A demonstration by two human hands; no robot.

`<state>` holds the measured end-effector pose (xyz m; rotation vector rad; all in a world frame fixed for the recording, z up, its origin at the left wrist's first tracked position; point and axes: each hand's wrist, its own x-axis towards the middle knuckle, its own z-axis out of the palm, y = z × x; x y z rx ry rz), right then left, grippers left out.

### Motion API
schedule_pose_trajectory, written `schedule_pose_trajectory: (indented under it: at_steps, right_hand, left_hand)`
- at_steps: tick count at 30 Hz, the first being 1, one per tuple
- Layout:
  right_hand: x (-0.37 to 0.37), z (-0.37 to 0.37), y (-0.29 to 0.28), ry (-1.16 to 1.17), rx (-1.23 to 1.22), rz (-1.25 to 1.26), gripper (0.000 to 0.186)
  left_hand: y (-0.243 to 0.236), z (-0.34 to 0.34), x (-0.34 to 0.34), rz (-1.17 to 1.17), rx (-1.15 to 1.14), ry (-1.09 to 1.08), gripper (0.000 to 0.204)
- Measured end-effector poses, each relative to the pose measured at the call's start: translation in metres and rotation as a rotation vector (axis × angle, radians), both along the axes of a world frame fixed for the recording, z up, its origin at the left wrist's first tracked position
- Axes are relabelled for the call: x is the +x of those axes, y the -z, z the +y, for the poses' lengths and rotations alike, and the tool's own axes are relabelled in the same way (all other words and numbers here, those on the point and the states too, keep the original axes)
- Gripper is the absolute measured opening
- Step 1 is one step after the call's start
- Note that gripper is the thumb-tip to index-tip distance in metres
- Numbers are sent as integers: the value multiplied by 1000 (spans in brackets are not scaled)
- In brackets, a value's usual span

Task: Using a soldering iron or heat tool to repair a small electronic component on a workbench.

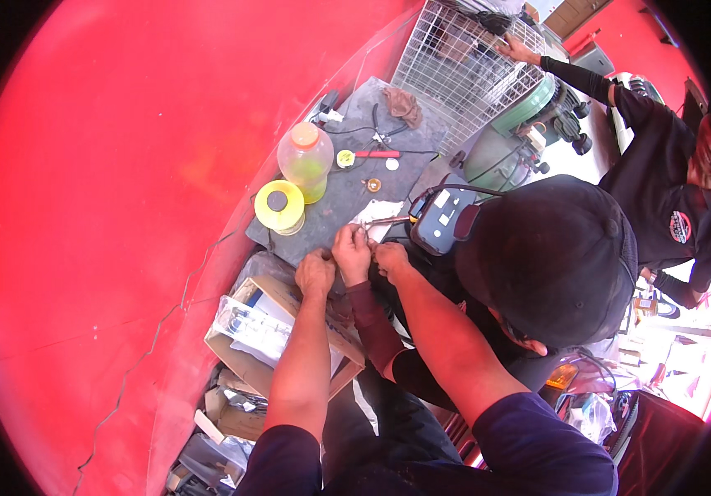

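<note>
My left hand [316, 271] is closed beside the sleeved hand of a co-worker in a black cap [352, 255]. My right hand [389, 258] is closed on the other side of that hand; what my fingers hold is too small and hidden to name. Just beyond the hands are a white paper or cloth [378, 212], a thin metal tool [389, 221] lying across it, and a blue-grey device [445, 217] with a dark hose or cable. The grey work surface [332, 221] carries a yellow container [279, 212] and a plastic jug with an orange lid [304, 159].
A red-handled tool, a brown rag [402, 106] and cables lie farther back. A wire cage [454, 66] and green compressor [512, 157] stand behind. Another person [645, 165] reaches toward the cage. Cardboard boxes [256, 331] sit lower left, along the red wall [107, 207].
</note>
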<state>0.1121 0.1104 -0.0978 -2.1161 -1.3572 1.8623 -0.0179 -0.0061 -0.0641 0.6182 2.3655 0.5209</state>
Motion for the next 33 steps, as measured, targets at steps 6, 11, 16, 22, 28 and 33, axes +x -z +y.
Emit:
schedule_pose_trajectory:
  at_steps: [6,11,16,22,28,33]
  right_hand:
    - [-1,-1,0,6,6,-10,30]
    - [1,-1,0,-2,-19,29,30]
    - [4,2,10,-25,-2,28,30]
    - [1,-2,5,-13,0,8,30]
    - [2,-1,3,-17,15,-28,32]
    - [2,-2,4,0,31,-12,34]
  left_hand:
    - [-4,-1,0,-6,-5,0,23]
    - [-4,-2,0,-2,-14,-1,23]
    - [-7,0,0,-14,-18,14,25]
    - [-5,-1,-1,-17,-29,12,25]
    - [-6,0,0,-13,-18,11,25]
    - [-7,0,0,-16,-20,12,25]
